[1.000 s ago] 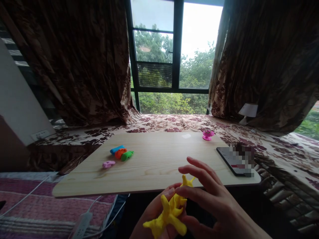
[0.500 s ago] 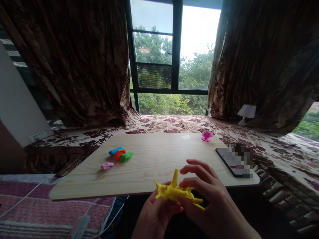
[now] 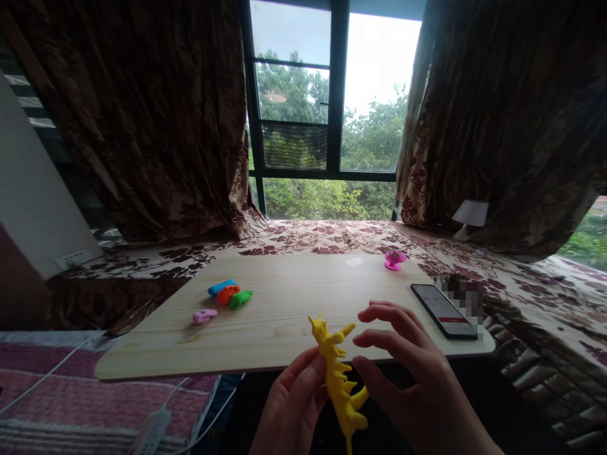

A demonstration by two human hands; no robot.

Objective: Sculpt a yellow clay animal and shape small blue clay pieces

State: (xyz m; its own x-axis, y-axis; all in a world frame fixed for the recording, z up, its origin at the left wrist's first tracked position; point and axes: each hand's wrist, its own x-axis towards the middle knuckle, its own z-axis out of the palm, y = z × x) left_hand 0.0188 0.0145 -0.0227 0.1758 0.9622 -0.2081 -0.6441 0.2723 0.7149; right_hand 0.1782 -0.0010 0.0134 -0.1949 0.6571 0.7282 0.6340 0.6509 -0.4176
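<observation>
A yellow clay figure (image 3: 337, 382), long-bodied with several small spikes and limb-like bits along its right side, is pinched between the thumb and fingers of my left hand (image 3: 296, 395). It stands nearly upright, its pointed head end at the top and a thin tail at the bottom. Just to its right hovers my right hand (image 3: 408, 360), fingers curved and apart, with nothing held. On the table's left lie lumps of clay: blue (image 3: 220, 289), orange (image 3: 227, 295), green (image 3: 241, 299) and, a little nearer, light pink (image 3: 205, 316).
A pale wooden table (image 3: 284, 284) spans the view. Toward its far right corner stands a bright pink clay piece (image 3: 395, 260). A phone (image 3: 443, 309) lies at the right edge. Behind are a small lamp (image 3: 471, 215) and a window; a power strip (image 3: 150, 433) is lower left.
The yellow figure has turned from lying sideways to nearly upright, with its spiked side facing right. My right hand has let go of it and moved slightly away.
</observation>
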